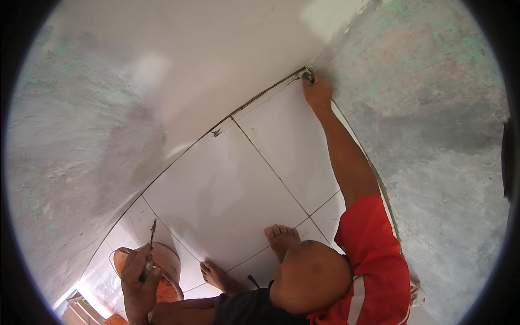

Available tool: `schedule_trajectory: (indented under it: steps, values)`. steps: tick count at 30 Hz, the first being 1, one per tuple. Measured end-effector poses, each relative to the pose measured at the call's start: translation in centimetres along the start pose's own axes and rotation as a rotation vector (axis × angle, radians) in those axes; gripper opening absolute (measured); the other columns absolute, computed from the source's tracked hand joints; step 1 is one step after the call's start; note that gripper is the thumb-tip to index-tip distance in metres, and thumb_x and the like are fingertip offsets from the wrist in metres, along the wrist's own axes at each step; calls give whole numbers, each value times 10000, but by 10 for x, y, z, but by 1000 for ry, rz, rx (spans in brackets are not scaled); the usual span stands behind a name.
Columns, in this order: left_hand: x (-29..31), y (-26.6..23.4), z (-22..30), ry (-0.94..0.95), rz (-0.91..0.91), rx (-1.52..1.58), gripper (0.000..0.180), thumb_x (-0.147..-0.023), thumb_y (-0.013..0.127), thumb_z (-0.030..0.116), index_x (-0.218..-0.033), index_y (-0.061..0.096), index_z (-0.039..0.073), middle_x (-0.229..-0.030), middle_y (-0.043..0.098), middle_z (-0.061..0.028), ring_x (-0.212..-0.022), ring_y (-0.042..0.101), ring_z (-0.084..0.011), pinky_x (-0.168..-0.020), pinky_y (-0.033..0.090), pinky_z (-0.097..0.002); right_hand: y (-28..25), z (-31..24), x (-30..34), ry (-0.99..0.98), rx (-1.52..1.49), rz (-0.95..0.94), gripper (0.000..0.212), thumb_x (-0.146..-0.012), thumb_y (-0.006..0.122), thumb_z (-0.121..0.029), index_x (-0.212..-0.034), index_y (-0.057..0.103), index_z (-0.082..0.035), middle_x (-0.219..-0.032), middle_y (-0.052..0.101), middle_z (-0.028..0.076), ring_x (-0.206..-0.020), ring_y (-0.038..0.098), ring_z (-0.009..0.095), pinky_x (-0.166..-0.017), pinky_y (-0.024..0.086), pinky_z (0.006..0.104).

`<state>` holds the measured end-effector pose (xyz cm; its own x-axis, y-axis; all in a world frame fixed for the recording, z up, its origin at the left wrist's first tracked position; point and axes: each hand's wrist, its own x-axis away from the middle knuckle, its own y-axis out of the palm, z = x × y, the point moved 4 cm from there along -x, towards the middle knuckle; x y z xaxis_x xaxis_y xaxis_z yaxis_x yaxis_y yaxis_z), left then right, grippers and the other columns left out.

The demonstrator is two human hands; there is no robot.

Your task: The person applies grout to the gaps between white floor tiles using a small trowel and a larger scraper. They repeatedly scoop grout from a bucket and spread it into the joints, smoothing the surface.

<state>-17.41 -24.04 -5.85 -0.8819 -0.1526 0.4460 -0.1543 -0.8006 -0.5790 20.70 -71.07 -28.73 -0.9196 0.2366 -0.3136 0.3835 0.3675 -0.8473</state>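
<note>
At the lower left my left hand point(140, 281) is closed around the handle of a trowel point(153, 233). Its thin blade points up, seen nearly edge-on, with lumpy residue on it. Just behind that hand stands an orange bucket point(167, 259), its outside smeared pale. My right arm stretches to the far corner. There my right hand point(318, 93) is closed on a small dark tool point(308, 77) held at the joint between floor and wall. Its kind is hard to make out. Dark grout point(260, 96) fills the joint line leading to that corner.
Large white tiles point(227, 189) cover the floor, and a grout smear point(216, 132) lies near the wall. Patchy grey-green walls rise at left point(70, 135) and right point(449, 135). My bare feet point(216, 275) and a bent knee point(311, 276) are close by. Wooden pieces point(81, 311) lie at lower left.
</note>
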Motion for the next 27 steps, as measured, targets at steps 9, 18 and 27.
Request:
schedule_trajectory:
  steps: [9,18,27]
  values:
    - [3,-6,1,27,32,-29,546,-776,648,-19,-1319,594,-41,-992,553,-60,-929,531,-172,-843,429,-297,31,-19,-10,-20,-32,-29,234,-810,691,-224,-843,716,6,-860,708,228,-818,688,422,-790,547,507]
    - [6,-7,18,152,-82,-111,507,-817,643,-47,-1321,585,-64,-1144,613,-141,-1025,596,-233,-882,481,-311,52,-149,137,-277,-223,-185,157,-814,670,-138,-891,652,-3,-948,634,210,-878,628,388,-795,523,502]
    - [36,-10,10,-22,-3,94,427,-949,588,76,-1361,542,-27,-943,586,-48,-842,574,-121,-737,472,-268,46,-246,242,-265,-655,-816,202,-837,687,-132,-969,699,20,-911,686,175,-797,661,310,-727,544,423]
